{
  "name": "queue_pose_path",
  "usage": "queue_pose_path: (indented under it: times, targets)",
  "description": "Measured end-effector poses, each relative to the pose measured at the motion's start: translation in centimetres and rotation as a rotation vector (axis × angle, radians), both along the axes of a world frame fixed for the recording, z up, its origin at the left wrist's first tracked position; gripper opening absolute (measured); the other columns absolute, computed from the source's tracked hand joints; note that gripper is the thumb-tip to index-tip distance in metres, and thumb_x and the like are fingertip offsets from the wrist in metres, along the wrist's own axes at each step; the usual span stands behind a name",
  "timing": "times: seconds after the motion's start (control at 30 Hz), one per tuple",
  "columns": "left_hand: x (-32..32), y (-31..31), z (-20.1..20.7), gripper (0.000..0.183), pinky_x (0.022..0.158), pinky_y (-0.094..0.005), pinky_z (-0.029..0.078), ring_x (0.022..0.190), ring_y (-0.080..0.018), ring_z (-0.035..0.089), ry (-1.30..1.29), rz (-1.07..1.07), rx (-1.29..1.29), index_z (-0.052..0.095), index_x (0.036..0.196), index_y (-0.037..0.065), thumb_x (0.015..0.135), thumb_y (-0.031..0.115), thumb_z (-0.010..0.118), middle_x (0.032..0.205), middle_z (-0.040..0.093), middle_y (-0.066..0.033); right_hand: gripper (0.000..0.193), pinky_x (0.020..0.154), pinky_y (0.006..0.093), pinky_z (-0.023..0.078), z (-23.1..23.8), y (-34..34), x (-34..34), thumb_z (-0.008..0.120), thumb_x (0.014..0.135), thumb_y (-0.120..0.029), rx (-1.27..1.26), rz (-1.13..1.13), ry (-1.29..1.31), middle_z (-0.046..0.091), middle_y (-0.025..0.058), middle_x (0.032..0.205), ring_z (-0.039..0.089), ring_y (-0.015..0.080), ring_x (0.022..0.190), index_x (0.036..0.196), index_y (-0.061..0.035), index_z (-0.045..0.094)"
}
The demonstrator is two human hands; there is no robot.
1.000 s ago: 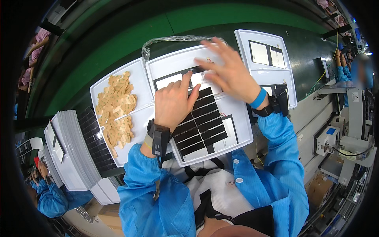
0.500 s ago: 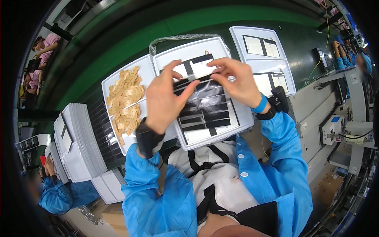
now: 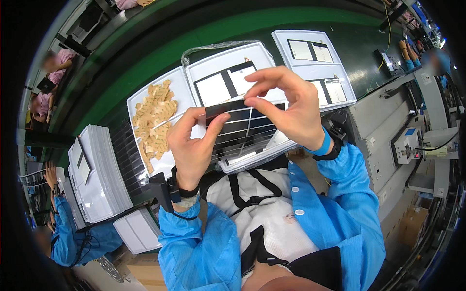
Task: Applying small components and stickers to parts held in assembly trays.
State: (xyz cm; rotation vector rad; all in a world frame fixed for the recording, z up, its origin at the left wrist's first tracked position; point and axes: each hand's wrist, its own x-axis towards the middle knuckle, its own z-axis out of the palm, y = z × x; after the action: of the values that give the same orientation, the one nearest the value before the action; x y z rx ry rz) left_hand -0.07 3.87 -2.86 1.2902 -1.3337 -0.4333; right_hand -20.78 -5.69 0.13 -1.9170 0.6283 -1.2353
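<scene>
Left hand (image 3: 191, 145) raised over the near edge of the middle tray (image 3: 228, 60), thumb and fingers pinched on the left end of a thin black strip (image 3: 224, 112). Right hand (image 3: 289, 109) closed on the same strip from the right, fingertips (image 3: 252, 102) pressing its upper edge, other fingers fanned upward. Strip held level between both hands, above the tray and clear of it, roughly at the centre of the view.

Below the strip, in the near half of the white middle tray, dark rectangular panels (image 3: 247, 133) with pale grid lines, laid side by side. In the far half of that tray, two white rectangular sheets (image 3: 225, 85) framed in black. Clear plastic film (image 3: 213, 47) bunched at the tray's far edge.

Just to the left, touching the middle tray, another white tray (image 3: 182, 87) carrying a loose heap of small tan pieces (image 3: 153, 116). To the right, a third white tray (image 3: 296, 36) with more pale sheets in black frames. All three on a green tabletop (image 3: 145, 53).

Near left, a stack of white trays (image 3: 99, 174) standing beside a dark ribbed block (image 3: 128, 157). Far right, grey machine housing (image 3: 383, 126) with small fittings. Blue sleeves (image 3: 349, 194) on both forearms, a dark wristband (image 3: 187, 191) on the left wrist, a blue band at the right wrist. Other people in blue and pink at the left and far right edges, too small to tell more.
</scene>
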Motion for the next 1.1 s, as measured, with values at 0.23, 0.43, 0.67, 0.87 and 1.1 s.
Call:
queue_pose_path:
  times: [0.23,0.43,0.67,0.87,1.1]
  targets:
    - [1.5,2.9,2.0,0.009,0.083,-0.0297,0.052,0.089,-0.0167,0.070,-0.126,-0.124,0.267,0.067,0.109,-0.002,0.102,0.004,0.069,0.094,0.072,-0.0106,0.037,0.082,0.0251,0.060,0.9,-1.0,-4.9,0.076,0.094,0.002,0.299,-0.019,0.075,0.075,0.0070,0.103,0.073,0.0125,0.097,0.129,0.0024,0.066]
    - [0.8,3.9,3.8,0.008,0.064,-0.0344,0.046,0.064,-0.0169,0.058,-0.199,-0.165,0.409,0.064,0.099,0.002,0.094,0.005,0.059,0.072,0.060,-0.0098,0.044,0.074,0.0233,0.057,-6.0,-3.5,-7.7,0.078,0.093,0.000,0.458,0.045,0.409,0.074,0.0055,0.093,0.073,0.0103,0.083,0.135,-0.0012,0.064]
    - [-5.1,0.4,-6.0,0.018,0.052,-0.0411,0.047,0.051,-0.0282,0.063,-0.613,-0.206,0.412,0.066,0.091,0.009,0.094,0.025,0.073,0.060,0.063,-0.0090,0.051,0.079,0.0253,0.060,-8.5,-4.8,-6.1,0.076,0.094,0.002,0.496,0.088,0.502,0.073,0.0052,0.093,0.073,0.0120,0.084,0.142,-0.0049,0.060]
    - [-5.5,0.4,-8.4,0.017,0.051,-0.0394,0.046,0.052,-0.0252,0.064,-0.619,-0.121,0.284,0.065,0.090,0.010,0.092,0.023,0.076,0.064,0.065,-0.0061,0.052,0.077,0.0270,0.060,-8.8,-4.9,-6.1,0.076,0.094,0.003,0.432,0.054,0.548,0.074,0.0067,0.091,0.074,0.0133,0.084,0.142,-0.0059,0.059]
    - [-5.5,0.3,-8.0,0.033,0.052,-0.0402,0.047,0.053,-0.0249,0.062,-0.614,-0.113,0.260,0.070,0.123,0.010,0.092,0.022,0.074,0.062,0.060,-0.0061,0.053,0.076,0.0264,0.059,-8.8,-5.2,-6.1,0.076,0.093,0.004,0.450,0.057,0.540,0.074,0.0069,0.091,0.074,0.0126,0.084,0.142,-0.0059,0.059]
